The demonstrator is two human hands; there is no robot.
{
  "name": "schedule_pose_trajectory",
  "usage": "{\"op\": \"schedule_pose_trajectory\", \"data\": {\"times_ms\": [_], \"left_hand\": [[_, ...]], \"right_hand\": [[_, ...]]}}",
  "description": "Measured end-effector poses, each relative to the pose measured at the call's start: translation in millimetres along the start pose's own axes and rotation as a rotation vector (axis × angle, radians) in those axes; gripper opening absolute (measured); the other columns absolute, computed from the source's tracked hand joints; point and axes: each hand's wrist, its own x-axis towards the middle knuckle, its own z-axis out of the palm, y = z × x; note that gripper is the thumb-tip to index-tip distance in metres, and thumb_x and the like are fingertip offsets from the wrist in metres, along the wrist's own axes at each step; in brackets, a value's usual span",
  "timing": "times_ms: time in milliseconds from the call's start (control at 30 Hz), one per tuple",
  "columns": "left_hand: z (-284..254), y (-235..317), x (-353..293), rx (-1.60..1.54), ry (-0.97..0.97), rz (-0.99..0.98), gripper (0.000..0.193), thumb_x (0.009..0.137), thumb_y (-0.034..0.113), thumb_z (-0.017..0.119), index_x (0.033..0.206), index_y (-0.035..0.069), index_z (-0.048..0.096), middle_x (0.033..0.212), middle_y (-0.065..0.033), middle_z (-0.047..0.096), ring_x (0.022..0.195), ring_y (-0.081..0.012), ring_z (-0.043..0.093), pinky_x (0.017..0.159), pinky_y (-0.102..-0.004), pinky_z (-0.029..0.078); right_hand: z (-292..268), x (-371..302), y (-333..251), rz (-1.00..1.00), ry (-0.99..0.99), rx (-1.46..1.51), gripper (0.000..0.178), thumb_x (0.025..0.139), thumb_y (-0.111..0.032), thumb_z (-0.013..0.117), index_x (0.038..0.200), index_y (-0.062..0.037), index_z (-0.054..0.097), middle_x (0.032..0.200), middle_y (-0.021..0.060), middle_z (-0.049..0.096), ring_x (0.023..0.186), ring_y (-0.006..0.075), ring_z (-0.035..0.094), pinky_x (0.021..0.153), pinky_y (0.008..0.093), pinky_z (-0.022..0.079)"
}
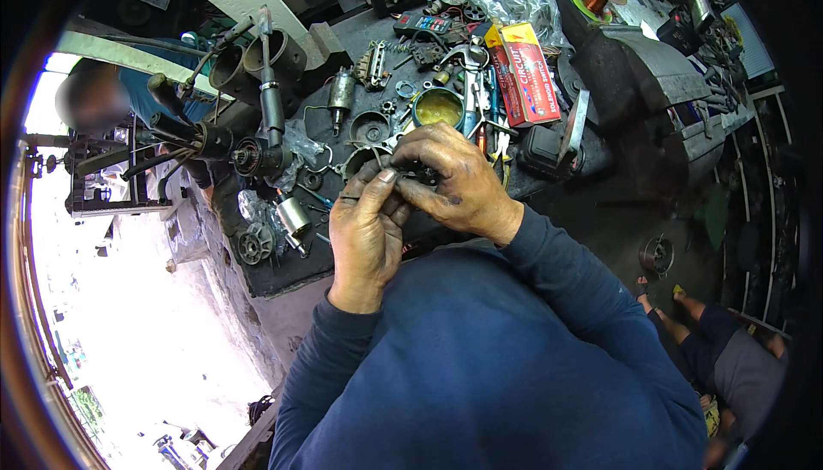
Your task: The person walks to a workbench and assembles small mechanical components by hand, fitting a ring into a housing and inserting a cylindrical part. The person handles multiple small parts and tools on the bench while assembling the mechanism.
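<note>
My left hand (367,234) is raised above the near edge of the bench, its thumb pressed against curled fingers. My right hand (463,180) meets it at the fingertips, with fingers bent round a small dark part (420,172). The part is mostly covered, so its kind cannot be told. What the left fingers pinch is hidden. Just beyond the hands lies a round metal housing (358,160), partly behind the fingers. Farther off are a second round metal housing (370,127) and a tin (415,113) of yellowish grease.
Tools, including pliers (470,63), lie beside a red-and-yellow box (527,76). A cylindrical metal solenoid (293,215) and a slotted end cover (255,245) sit at the bench's left. A vise-like machine (249,155) stands there. Another person (94,97) is at far left; someone's legs (686,316) show at right.
</note>
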Motion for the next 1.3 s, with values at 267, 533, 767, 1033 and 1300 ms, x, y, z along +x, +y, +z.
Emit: {"op": "schedule_pose_trajectory", "data": {"times_ms": [267, 533, 767, 1033, 1300], "left_hand": [[-4.2, -2.5, 6.9, 0.059, 0.038, 0.062, 0.027, 0.105, 0.007, 0.062, 0.132, 0.000, 0.063, 0.121, -0.0106, 0.072, 0.103, -0.0199, 0.073, 0.092, -0.0371, 0.063], [-8.5, 5.5, 16.2, -0.037, -0.001, -0.021, 0.026, 0.106, 0.012, 0.062, 0.129, 0.001, 0.066, 0.115, -0.0092, 0.074, 0.102, -0.0207, 0.073, 0.094, -0.0388, 0.062], [-23.9, 33.6, 7.2, 0.283, -0.011, 0.008, 0.048, 0.104, 0.012, 0.070, 0.145, -0.007, 0.053, 0.121, -0.0170, 0.073, 0.102, -0.0258, 0.076, 0.088, -0.0350, 0.063], [-55.8, 71.9, 22.3, 1.708, -0.227, 0.625, 0.035, 0.085, 0.020, 0.085, 0.117, 0.008, 0.078, 0.106, -0.0113, 0.069, 0.096, -0.0306, 0.069, 0.084, -0.0393, 0.057], [-49.9, 67.1, 59.2, 1.809, -0.472, 0.624, 0.027, 0.088, 0.019, 0.082, 0.112, 0.005, 0.078, 0.102, -0.0140, 0.063, 0.095, -0.0333, 0.065, 0.083, -0.0436, 0.055]], "right_hand": [[9.6, -3.7, -1.7, -0.019, 0.065, -0.116, 0.032, 0.081, -0.018, 0.083, 0.108, -0.0043, 0.073, 0.114, 0.0120, 0.071, 0.110, 0.0363, 0.067, 0.098, 0.0474, 0.054], [14.9, 1.9, 3.5, -0.102, 0.098, -0.269, 0.033, 0.080, -0.024, 0.083, 0.105, -0.0058, 0.075, 0.113, 0.0110, 0.070, 0.108, 0.0342, 0.067, 0.096, 0.0481, 0.053], [-18.1, 5.8, -1.9, 0.285, 0.056, 0.045, 0.028, 0.087, -0.022, 0.082, 0.099, 0.0019, 0.074, 0.096, 0.0143, 0.073, 0.090, 0.0279, 0.072, 0.081, 0.0379, 0.055], [-53.7, -1.9, -41.5, 0.889, -0.225, 0.081, 0.032, 0.081, -0.015, 0.083, 0.101, 0.0088, 0.078, 0.084, 0.0132, 0.078, 0.076, 0.0119, 0.069, 0.071, 0.0312, 0.057], [-56.8, 34.8, 8.3, 0.780, -0.058, -0.467, 0.036, 0.079, -0.027, 0.080, 0.096, 0.0050, 0.079, 0.078, 0.0226, 0.075, 0.076, 0.0343, 0.077, 0.073, 0.0427, 0.060]]}}
